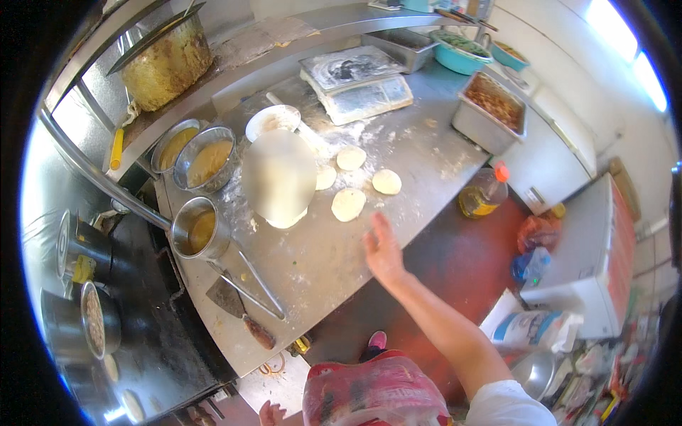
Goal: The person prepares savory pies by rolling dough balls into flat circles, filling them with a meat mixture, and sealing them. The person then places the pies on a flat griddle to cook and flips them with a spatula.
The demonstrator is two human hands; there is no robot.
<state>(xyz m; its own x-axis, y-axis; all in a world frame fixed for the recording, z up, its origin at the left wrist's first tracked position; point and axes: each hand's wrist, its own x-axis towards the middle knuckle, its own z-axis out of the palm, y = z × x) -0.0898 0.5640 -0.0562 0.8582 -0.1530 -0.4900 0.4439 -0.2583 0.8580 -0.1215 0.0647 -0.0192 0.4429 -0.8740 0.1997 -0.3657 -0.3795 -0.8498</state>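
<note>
My right hand [384, 253] reaches over the front edge of the steel worktable [319, 277]. Its fingers are blurred and spread, with nothing in them. Just beyond the fingertips lie flat round dough pieces: one [349, 204] closest, another [387, 182] to its right, and one [351, 158] farther back. A fourth dough piece [325, 177] is partly covered by a blurred oval patch. This patch also hides most of a larger pale dough mass [286, 221]. Low in the picture, my left hand [272, 414] is away from the table, fingers apart, apparently holding nothing.
A steel pot [200, 229] of yellowish liquid, metal tongs [256, 287] and a wooden-handled scraper [258, 331] occupy the left side. A floury scale [354, 85] stands behind. Right are a filling-laden steel pan [487, 109] and an oil bottle [484, 193]. A dark griddle [154, 319] adjoins.
</note>
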